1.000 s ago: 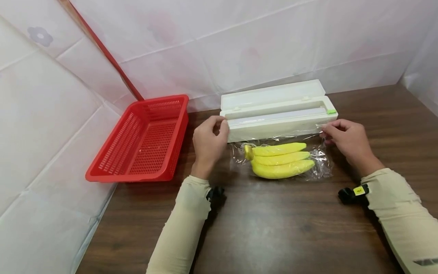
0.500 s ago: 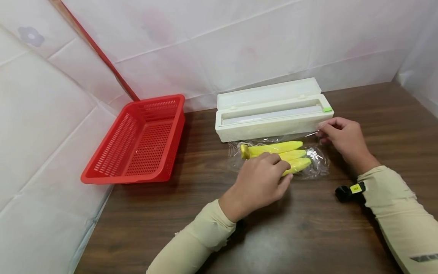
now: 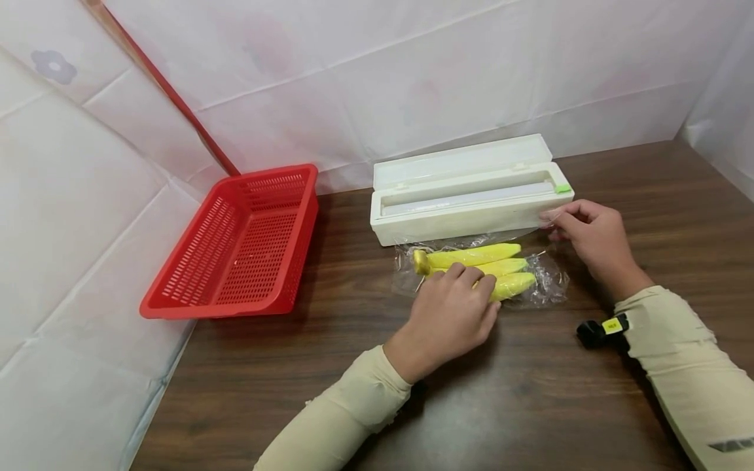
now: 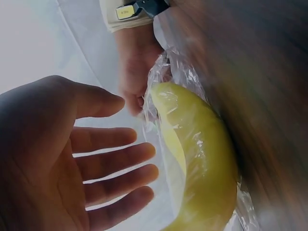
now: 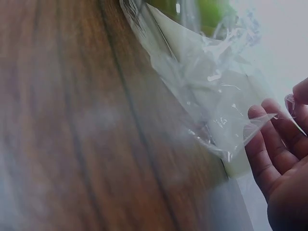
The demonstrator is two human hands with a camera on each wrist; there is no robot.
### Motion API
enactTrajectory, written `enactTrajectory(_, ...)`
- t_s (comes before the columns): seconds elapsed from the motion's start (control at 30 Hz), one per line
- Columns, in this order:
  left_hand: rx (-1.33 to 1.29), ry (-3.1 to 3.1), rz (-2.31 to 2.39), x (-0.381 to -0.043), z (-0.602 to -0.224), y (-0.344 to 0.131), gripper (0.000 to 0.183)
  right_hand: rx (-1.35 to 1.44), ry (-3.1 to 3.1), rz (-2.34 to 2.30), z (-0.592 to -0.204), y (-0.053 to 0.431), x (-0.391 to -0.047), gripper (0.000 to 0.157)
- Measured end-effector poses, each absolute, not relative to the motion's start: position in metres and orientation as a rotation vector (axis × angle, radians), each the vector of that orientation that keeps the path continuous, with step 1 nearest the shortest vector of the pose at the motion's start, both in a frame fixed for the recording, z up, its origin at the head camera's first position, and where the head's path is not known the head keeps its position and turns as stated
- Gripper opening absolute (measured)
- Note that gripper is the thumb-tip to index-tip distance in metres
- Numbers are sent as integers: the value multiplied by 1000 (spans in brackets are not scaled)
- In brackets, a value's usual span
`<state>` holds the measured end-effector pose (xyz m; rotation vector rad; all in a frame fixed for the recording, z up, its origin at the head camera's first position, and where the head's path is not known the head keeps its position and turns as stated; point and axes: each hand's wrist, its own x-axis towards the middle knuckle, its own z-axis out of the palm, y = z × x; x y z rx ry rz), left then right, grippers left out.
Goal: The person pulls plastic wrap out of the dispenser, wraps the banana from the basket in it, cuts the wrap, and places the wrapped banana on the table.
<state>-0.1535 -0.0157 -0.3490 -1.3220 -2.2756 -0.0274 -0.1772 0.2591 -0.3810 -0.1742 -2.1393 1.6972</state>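
Observation:
A bunch of yellow bananas lies on the brown table, covered by clear cling film. Over its near side reaches my left hand, which hides part of the fruit. In the left wrist view, this hand's fingers extend fairly straight towards the bananas, with a gap between. My right hand pinches the film's edge by the right front corner of the white box. The right wrist view shows the film stretching from thumb and fingers back to the fruit.
Behind the bananas stands a long white cling film box, lid raised, with a roll inside and a green tab at its right end. A red perforated basket sits to the left. Pale sheeting covers the walls.
My left hand has left the box's left front corner and come right and nearer, over the bananas. My right hand keeps its pinch on the film. The view has shifted slightly.

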Motion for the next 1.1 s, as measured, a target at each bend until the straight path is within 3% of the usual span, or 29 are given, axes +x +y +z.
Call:
enactTrajectory(0.57, -1391, -2074, -64, -186, -336, -35, 16, -2, -2120, 1731, -384, 259, -176, 34)
enactTrajectory(0.83, -1514, -2125, -39, -204, -326, -51, 29, 34, -2097, 1762, -384, 257, -175, 33)
enactTrajectory(1.1, -1576, -2165, -203, -221, -331, -60, 26, 74, -2105, 1749, -384, 255, -175, 34)
